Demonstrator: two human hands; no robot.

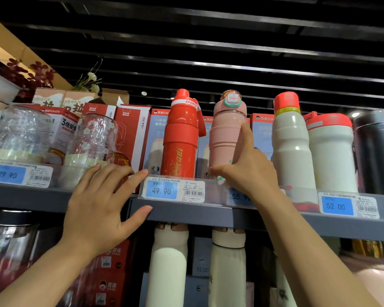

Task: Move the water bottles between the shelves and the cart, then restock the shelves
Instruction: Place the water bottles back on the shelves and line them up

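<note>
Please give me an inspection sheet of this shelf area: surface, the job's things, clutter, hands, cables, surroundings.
Surface: grey top shelf, with price tags 49.90 and 52.00 on its front edge.
Job's things: red bottle, pink bottle and two white bottles with red caps stand upright on it; more white bottles on the shelf below.
Clutter: glass jugs and red boxes on the left.
Hands: right hand grips the pink bottle; left hand is open at the shelf edge, thumb under it.
Cables: nothing seen.
Surroundings: dark slatted ceiling; no cart in view.
</note>
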